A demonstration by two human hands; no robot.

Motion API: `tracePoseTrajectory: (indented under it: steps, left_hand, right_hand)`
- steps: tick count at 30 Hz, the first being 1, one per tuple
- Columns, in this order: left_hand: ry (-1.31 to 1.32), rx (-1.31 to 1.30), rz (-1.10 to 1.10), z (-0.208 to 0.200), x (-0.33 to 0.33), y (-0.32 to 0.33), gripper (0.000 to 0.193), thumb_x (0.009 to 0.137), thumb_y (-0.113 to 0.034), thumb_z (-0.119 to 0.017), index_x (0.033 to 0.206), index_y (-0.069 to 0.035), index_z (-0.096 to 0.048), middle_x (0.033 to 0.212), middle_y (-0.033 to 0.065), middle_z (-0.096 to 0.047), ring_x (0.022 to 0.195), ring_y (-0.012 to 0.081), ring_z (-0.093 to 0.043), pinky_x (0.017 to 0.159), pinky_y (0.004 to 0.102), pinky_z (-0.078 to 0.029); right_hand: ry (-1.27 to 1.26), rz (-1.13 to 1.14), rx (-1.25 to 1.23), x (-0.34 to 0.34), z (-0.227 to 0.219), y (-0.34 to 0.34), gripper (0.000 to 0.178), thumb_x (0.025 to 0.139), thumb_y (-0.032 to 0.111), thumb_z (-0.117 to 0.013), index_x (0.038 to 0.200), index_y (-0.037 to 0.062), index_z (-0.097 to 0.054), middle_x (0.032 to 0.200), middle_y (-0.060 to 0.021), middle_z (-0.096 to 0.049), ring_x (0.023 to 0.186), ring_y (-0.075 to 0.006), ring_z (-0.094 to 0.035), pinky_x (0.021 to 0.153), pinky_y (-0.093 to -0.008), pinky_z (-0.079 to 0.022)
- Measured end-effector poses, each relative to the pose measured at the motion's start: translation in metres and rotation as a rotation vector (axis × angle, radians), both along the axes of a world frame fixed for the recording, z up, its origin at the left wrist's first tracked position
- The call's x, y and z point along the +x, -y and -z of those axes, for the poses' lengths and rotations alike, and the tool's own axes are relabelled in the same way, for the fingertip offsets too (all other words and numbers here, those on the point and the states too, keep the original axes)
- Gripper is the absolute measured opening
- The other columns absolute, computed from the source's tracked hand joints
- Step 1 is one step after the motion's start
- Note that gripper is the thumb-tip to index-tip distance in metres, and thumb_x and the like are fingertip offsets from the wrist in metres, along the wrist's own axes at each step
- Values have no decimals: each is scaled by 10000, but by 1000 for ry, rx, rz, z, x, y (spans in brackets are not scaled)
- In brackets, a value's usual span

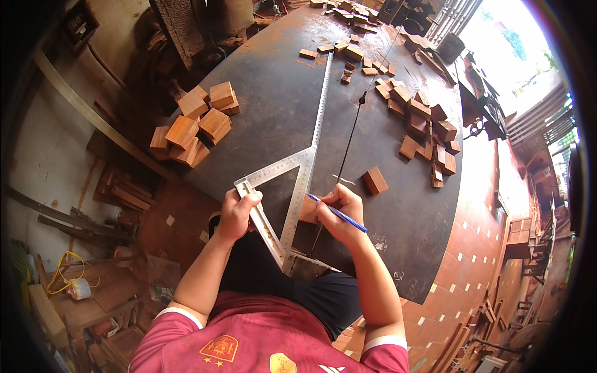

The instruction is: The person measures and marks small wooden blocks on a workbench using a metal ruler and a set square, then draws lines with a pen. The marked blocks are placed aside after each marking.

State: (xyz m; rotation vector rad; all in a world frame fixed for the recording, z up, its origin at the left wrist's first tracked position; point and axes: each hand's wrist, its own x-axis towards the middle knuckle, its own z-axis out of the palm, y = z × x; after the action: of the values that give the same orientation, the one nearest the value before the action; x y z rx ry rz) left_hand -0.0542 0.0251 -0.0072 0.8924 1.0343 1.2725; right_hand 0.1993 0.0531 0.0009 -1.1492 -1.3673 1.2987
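Note:
My left hand [234,216] grips the base of a metal triangular square [267,235], thumb on top. Its long graduated blade [319,117] stretches away over the dark table. In my right hand [342,213] is a blue pen [352,222], held in a writing grip with its tip close to the blade's right edge. Beneath the blade and partly behind my right hand lies a wooden block [308,211], at the table's near side. A single brown wooden block [375,181] lies just beyond my right hand.
Stacked blocks [194,127] stand at the table's left edge. More blocks [423,118] are heaped along the right side, with others [351,18] at the far end. A thin dark line [354,133] runs lengthwise over the table [261,105]. Tiled floor [463,248] lies right.

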Motion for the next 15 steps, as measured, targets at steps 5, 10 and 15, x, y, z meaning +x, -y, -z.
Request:
tracePoseTrajectory:
  steps: [5,10,15]
  left_hand:
    - [-21,-14,-22,1,0,2,140,926,-125,-574,850,-29,-643,663,-35,-549,540,42,-478,495,235,-365]
    - [-55,-7,-29,-2,1,1,139,926,-126,-578,840,-33,-634,671,-46,-537,561,38,-464,516,235,-358]
    - [-53,-1,-23,0,0,2,153,929,-134,-578,821,-36,-625,658,-36,-542,539,43,-472,496,237,-364]
  right_hand:
    - [5,2,12,-2,-2,0,197,841,18,-698,741,0,-529,688,-17,-629,658,-26,-544,534,-241,-447]
    - [11,-5,11,-1,3,-1,203,841,17,-701,740,-1,-526,689,-19,-630,668,-21,-536,534,-240,-442]
    - [47,0,40,-2,0,-1,201,839,16,-703,738,-3,-530,678,-17,-625,663,-16,-527,524,-237,-434]
